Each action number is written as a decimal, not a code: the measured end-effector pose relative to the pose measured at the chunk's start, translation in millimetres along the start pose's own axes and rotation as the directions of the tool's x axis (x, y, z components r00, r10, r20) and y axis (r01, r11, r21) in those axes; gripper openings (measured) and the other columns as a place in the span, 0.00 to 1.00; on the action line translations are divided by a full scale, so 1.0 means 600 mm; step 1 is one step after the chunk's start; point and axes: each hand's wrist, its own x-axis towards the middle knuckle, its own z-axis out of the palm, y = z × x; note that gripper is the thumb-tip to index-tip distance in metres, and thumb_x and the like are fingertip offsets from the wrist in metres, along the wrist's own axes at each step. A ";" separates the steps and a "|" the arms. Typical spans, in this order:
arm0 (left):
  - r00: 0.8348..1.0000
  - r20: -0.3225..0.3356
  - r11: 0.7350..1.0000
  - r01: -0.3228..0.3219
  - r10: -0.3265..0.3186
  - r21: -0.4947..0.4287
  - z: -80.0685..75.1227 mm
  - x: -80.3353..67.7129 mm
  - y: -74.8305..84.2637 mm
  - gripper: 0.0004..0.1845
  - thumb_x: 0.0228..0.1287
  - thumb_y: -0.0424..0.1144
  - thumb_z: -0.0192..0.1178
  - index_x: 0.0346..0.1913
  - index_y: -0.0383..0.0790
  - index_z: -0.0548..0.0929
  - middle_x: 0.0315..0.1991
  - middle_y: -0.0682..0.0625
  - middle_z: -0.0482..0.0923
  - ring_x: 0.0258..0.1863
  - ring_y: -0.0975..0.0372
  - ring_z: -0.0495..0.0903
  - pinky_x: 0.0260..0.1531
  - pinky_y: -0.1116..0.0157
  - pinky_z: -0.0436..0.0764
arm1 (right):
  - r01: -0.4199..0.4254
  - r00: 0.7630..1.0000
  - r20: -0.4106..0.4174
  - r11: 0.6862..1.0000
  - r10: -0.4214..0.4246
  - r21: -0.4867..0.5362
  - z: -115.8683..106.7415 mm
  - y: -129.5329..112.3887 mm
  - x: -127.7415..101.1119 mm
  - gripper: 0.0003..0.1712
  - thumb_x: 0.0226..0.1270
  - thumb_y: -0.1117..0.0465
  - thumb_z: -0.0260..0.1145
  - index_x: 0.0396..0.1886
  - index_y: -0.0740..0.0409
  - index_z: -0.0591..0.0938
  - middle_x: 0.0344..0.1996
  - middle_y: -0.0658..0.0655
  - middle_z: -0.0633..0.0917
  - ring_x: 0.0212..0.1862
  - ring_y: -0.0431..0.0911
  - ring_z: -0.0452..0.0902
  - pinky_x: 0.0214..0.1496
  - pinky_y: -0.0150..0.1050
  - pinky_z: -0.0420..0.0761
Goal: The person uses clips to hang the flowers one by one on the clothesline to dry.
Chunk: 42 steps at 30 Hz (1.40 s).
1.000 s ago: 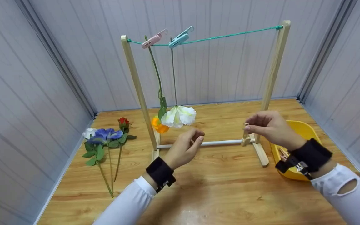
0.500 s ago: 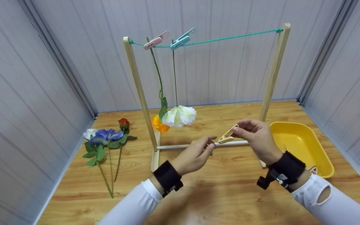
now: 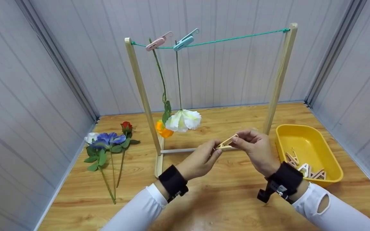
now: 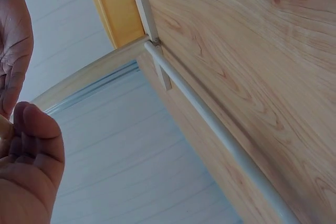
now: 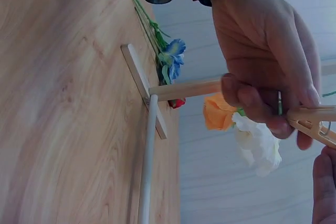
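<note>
A pale yellow clothespin [image 3: 226, 143] is between both hands, low in front of the wooden rack. My left hand [image 3: 199, 160] pinches its clamping end between thumb and fingers, as the right wrist view also shows. With thumb and fingertips, my right hand [image 3: 257, 150] holds the hooked handle end. Left of the hands, a white flower [image 3: 184, 120] hangs head down from a blue clothespin [image 3: 184, 42] on the green cord [image 3: 236, 38]. Beside it an orange flower [image 3: 163, 129] hangs from a pink clothespin [image 3: 156, 43]. In the left wrist view the clothespin is mostly cut off.
To the left on the table lie a white flower [image 3: 91, 137], a blue flower [image 3: 108, 140] and a red rose [image 3: 126, 126]. A yellow basin [image 3: 313, 141] with several clothespins stands at the right. The rack's posts [image 3: 142, 96] and white crossbar [image 3: 178, 150] stand behind my hands.
My right hand has moved left from near the yellow basin, bringing the pale yellow clothespin. My left hand has shifted slightly right and down and has taken hold of the clothespin's other end.
</note>
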 end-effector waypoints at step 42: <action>0.992 -0.075 0.857 -0.046 0.098 0.514 -0.025 -0.049 -0.045 0.17 0.85 0.42 0.59 0.66 0.38 0.81 0.56 0.44 0.86 0.51 0.55 0.88 0.51 0.58 0.89 | 0.774 0.631 0.763 0.039 -0.139 -0.632 -0.036 0.022 -0.015 0.09 0.66 0.65 0.80 0.40 0.59 0.86 0.33 0.55 0.86 0.34 0.47 0.81 0.33 0.42 0.81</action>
